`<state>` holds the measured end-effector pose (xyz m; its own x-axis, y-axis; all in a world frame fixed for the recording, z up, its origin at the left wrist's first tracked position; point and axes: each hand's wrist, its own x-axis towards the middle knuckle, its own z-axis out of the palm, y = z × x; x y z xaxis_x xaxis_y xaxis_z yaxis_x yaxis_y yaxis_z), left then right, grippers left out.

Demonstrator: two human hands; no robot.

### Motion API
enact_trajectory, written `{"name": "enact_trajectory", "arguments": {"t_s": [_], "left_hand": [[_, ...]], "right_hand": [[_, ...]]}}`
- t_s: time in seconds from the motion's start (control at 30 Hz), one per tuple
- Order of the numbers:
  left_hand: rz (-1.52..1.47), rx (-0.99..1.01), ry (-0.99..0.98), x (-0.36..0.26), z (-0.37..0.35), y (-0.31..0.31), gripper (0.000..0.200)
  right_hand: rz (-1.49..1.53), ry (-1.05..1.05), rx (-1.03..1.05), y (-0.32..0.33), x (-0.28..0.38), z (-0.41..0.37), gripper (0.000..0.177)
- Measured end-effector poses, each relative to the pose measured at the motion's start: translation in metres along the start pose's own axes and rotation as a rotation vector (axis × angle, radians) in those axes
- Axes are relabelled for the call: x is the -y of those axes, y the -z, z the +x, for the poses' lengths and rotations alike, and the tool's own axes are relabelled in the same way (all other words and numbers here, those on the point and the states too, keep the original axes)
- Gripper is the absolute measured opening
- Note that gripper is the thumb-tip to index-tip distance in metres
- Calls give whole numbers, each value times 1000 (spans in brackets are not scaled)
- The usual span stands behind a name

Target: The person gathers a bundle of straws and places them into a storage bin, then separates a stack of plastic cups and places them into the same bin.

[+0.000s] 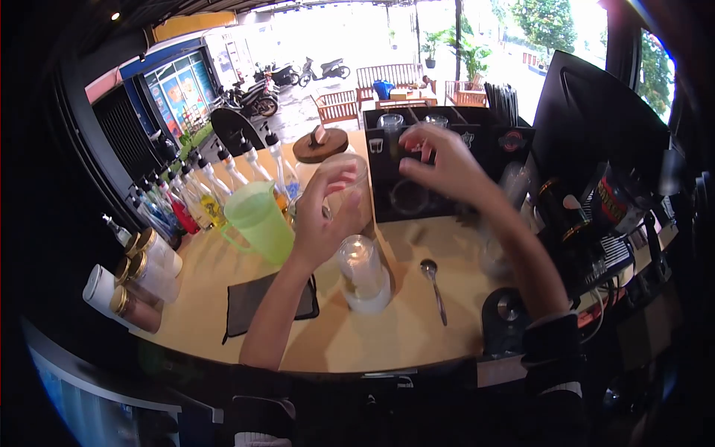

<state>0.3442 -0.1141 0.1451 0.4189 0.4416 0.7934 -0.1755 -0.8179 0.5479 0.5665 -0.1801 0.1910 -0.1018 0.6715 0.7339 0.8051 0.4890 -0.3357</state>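
Note:
My left hand is raised over the middle of the counter, its fingers apart and curved beside a clear, see-through vessel; whether they touch it I cannot tell. Just below that hand a clear glass with a whitish base stands on the wood. My right hand is lifted in front of the black organizer box, fingers spread and slightly blurred, with nothing seen in it. A metal spoon lies to the right of the glass. The green pitcher stands left of my left hand.
Pump bottles line the left edge, with lidded jars nearer. A dark cloth lies at the front left, a round wooden board at the back. A black scale-like device and other equipment stand right.

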Motion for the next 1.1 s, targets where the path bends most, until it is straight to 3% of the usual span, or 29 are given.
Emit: {"name": "enact_trajectory", "arguments": {"t_s": [0.03, 0.1, 0.13, 0.17, 0.27, 0.3, 0.37, 0.5, 0.53, 0.6, 0.7, 0.8, 1.1], "left_hand": [[-30, -67, 11, -2, -19, 2, 25], [-64, -86, 70, 10, -63, 11, 25], [-93, -99, 130, 19, -83, 15, 25], [-100, -100, 135, 28, -100, 18, 25], [-145, -83, 189, 43, -143, 25, 42], [-147, -2, 239, 42, -152, 25, 55], [-131, 195, 312, 54, -168, 28, 94], [-50, 313, 353, 54, -180, 15, 108], [-56, 310, 354, 51, -181, 9, 108], [-446, 267, 512, 43, -181, -3, 112], [-237, 264, 336, 58, -184, -10, 115], [-209, 251, 365, 64, -188, -7, 115], [-234, 264, 407, 70, -191, -6, 116]], "right_hand": [[82, -17, 87, -10, 16, -22, 40], [171, -240, 278, -34, 42, -62, 61], [168, -245, 281, -50, 43, -82, 61], [235, -264, 300, -68, 38, -103, 72], [344, -322, 325, -111, 36, -143, 91], [382, -352, 325, -121, 39, -151, 99], [468, -336, 256, -139, 46, -160, 98], [553, -399, 190, -153, 55, -164, 95], [549, -402, 194, -153, 57, -165, 95], [528, -421, 176, -154, 60, -165, 94], [528, -412, 145, -160, 59, -168, 93], [543, -459, 189, -159, 63, -168, 100], [471, -485, 133, -159, 74, -166, 96]]}}
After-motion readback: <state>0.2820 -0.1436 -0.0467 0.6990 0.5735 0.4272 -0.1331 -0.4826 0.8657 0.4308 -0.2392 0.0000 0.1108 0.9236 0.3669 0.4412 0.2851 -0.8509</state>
